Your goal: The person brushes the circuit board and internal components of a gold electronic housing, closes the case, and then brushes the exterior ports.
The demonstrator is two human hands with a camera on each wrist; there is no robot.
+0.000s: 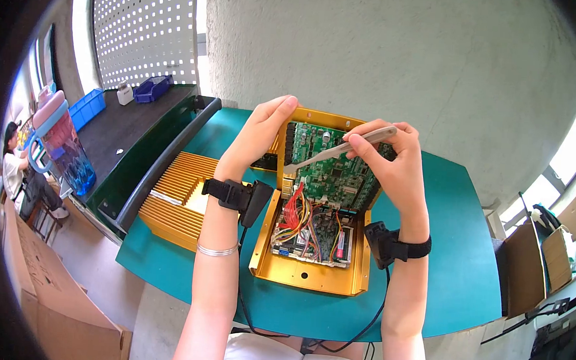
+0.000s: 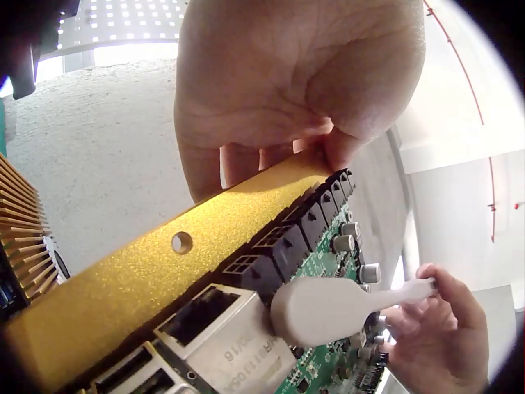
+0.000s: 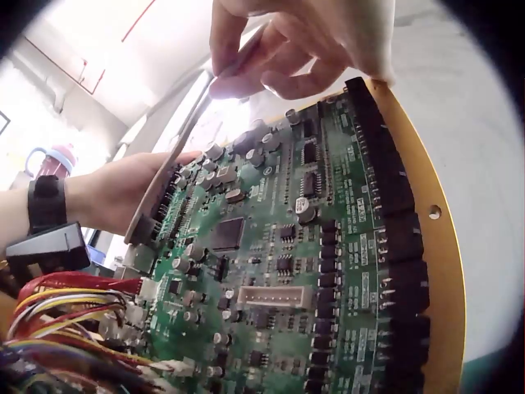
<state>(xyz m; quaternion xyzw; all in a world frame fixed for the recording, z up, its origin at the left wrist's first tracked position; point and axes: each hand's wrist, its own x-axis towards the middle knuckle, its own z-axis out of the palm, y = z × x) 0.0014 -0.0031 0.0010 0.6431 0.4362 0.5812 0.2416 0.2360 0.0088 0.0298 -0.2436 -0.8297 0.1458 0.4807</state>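
head view: the left hand (image 1: 258, 135) curls its fingers over the top left corner of a gold panel (image 1: 318, 118), which stands upright above the open gold case (image 1: 308, 277). a green circuit board (image 1: 332, 163) is fixed to the face of that panel. the right hand (image 1: 394, 163) pinches the thin end of a grey plastic pry tool (image 1: 339, 150) by the panel's top right edge. the tool slants down across the board, and its wide flat end lies at the board's left edge, just beside the left wrist.

left wrist view: the fingers wrap the panel's gold rim, and the tool's blade (image 2: 328, 308) rests against the row of black connectors under it.

right wrist view: the tool (image 3: 176, 156) crosses the board (image 3: 279, 263) from the pinching fingers to the far edge.

coloured wires (image 1: 299, 220) fill the case below the board. the case sits near the front edge of the teal table (image 1: 468, 257), with bare table to its right and a narrower strip in front. a finned gold cover (image 1: 175, 199) lies just beside the case on the left, reaching toward the table's left edge, where a dark bench (image 1: 133, 131) begins.
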